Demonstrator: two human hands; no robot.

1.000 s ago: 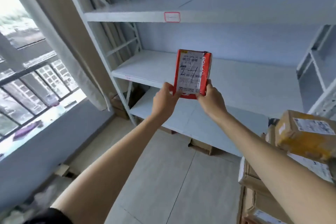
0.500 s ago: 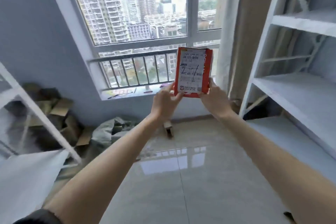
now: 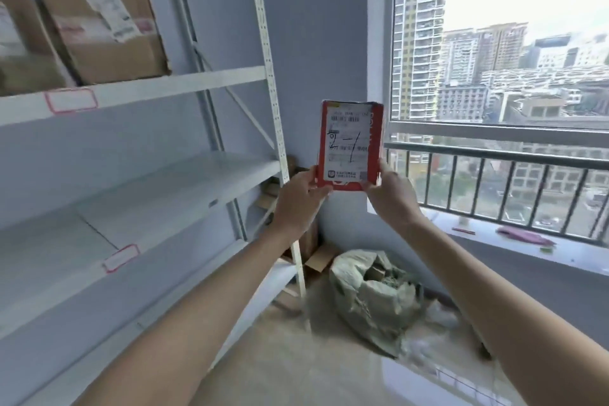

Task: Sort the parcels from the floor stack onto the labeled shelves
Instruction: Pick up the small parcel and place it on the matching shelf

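Observation:
A flat red parcel [image 3: 348, 145] with a white shipping label marked "2-1" is held upright at arm's length in front of me. My left hand [image 3: 298, 201] pinches its lower left corner and my right hand [image 3: 392, 198] pinches its lower right corner. A white metal shelf rack [image 3: 184, 181] stands to the left. Its shelf edges carry red-bordered labels [image 3: 71, 100], and another such label [image 3: 121, 258] sits on the shelf below. A brown cardboard box [image 3: 95, 16] sits on the upper shelf.
A green sack [image 3: 372, 297] lies on the floor by the corner, with cardboard scraps [image 3: 316, 257] behind the rack's post. On the right, a window with a dark railing [image 3: 494, 184] has a sill [image 3: 514, 250] holding small items. Tiled floor [image 3: 296, 366] lies below.
My view has swung left, from one white rack past the window to another rack holding boxes. The red parcel stays upright between both hands.

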